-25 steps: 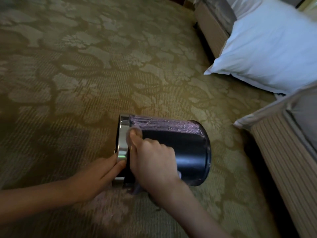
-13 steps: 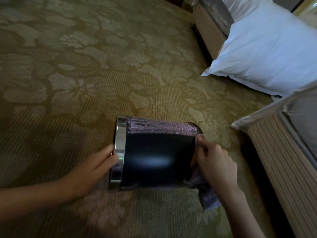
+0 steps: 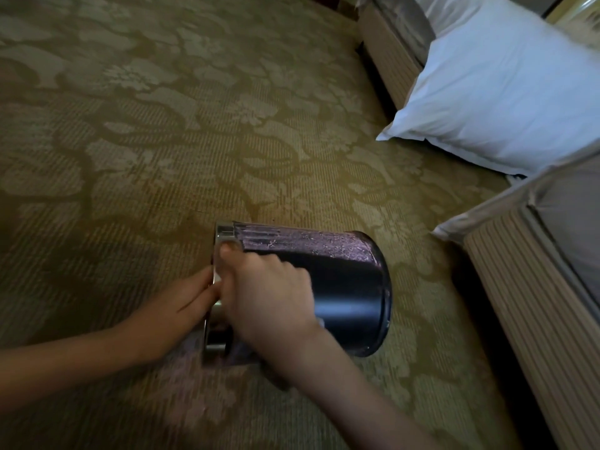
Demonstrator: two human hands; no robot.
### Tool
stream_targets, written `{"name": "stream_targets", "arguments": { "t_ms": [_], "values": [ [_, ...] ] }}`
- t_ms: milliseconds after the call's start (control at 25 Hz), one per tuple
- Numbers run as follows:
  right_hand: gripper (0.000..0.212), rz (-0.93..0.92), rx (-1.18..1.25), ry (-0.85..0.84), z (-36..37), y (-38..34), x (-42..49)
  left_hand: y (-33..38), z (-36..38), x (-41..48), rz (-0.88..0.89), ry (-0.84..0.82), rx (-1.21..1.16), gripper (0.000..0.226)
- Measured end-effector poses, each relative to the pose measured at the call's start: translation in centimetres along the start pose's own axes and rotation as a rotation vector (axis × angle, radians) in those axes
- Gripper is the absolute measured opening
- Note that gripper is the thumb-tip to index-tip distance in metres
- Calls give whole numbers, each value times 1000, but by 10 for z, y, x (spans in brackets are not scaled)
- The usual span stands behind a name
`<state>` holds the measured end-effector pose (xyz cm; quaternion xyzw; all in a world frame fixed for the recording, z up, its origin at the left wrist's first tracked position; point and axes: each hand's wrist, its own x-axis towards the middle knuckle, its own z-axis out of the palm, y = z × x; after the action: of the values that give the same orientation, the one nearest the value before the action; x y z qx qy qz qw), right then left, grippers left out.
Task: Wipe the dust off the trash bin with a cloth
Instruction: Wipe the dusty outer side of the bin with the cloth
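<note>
Since the trash bin (image 3: 350, 293) lies on its side near the bed (image 3: 535, 303), it could be rolled by a hard stroke: the rim (image 3: 224, 233), turned away from the bed, is only touched by the straight-fingered left hand (image 3: 181, 303), while the cloth (image 3: 242, 354) is gripped under the curled right hand (image 3: 269, 293).

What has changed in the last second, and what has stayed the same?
The right hand with the cloth swept along the trash bin from its metal rim to its base, then back to the rim. The left hand stayed on the rim; the bin still lies on its side.
</note>
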<state>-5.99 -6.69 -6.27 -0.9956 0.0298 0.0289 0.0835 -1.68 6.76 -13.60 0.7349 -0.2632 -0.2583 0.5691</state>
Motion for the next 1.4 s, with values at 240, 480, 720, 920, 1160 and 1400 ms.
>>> {"name": "stream_targets", "arguments": {
  "t_ms": [240,480,720,920,1160,1400],
  "values": [
    [36,554,-84,78,-29,130,-47,-3,4,1,-8,-10,10,33],
    [38,601,18,156,-24,135,-46,-2,4,0,-5,-27,35,49],
    [20,228,-49,61,-10,48,-12,-10,4,-1,5,-26,119,51],
    [23,52,19,19,-6,5,3,-8,5,-3,8,-17,47,43],
    [31,483,-105,93,-33,121,-38,-8,9,-3,-30,-12,-11,35],
    [37,534,-26,130,-31,142,-51,-3,9,-7,-35,-21,7,52]
  ]
}}
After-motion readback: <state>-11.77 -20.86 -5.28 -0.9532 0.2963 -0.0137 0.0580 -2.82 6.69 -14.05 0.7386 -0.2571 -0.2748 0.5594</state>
